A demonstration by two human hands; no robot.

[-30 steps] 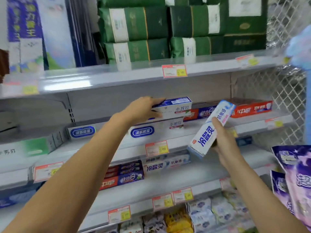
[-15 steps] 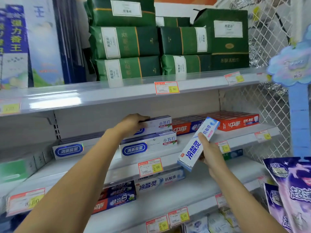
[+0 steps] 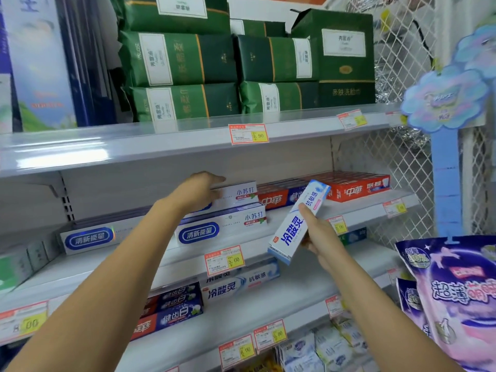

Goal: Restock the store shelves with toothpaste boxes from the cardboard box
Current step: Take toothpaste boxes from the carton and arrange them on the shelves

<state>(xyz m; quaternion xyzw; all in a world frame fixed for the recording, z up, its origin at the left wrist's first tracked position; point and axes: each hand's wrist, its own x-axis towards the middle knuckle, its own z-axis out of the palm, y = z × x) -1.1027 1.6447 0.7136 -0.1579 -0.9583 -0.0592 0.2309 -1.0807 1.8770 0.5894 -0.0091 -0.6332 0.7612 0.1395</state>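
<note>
**Box in hand, slot one shelf down**

Gripping a blue-and-white toothpaste box [image 3: 298, 224] in the right hand [image 3: 319, 237], fingers curled round its lower half, thumb up the front face. Holding it in the air in front of the middle shelf [image 3: 370, 204], tilted: bottom end down-left, top end up-right, just crossing in front of the red boxes [image 3: 357, 187].

Over to the left hand [image 3: 198, 191] now: stretched out along the top white box [image 3: 239, 196] of a two-high stack, pressing by the look of it, not clenched.

Looking outward for a match: same blue lettering on the matching boxes [image 3: 239, 284] on the lower shelf [image 3: 308, 288], down and to the left of the right hand, just beneath the price tag [image 3: 224, 260]. Laid lengthwise along the shelf front there, left to right.

So, probably: drop the right hand, swing the long axis level, slide in beside or on top of those. Clearly a job for the right hand, much the nearer of the two, with the left occupied a shelf higher. Worth watching the shelf lip and that tag on the way under. No sign of the cardboard box in view.
</note>
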